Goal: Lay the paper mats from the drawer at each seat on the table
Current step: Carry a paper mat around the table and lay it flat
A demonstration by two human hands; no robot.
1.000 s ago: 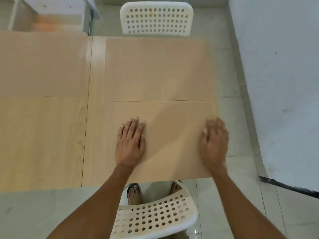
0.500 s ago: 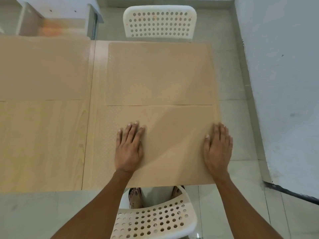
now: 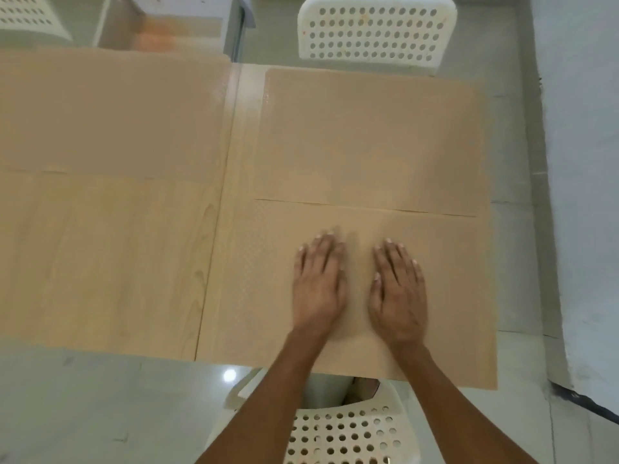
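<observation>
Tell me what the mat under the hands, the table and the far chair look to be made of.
Near mat: thin matte tan paper, judging by its flat, sharp edges and overhang past the table's edge.
Table: pale wood or wood-look laminate; grain lines show, which one is unclear.
Far chair: white moulded plastic, smooth with rows of round holes.

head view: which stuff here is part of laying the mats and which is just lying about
Part of the job:
- near mat, under left hand and right hand, both flat on it
- far mat
- left mat
- table
- near chair, far chair

Just lying about:
- grey cabinet
- wall
</observation>
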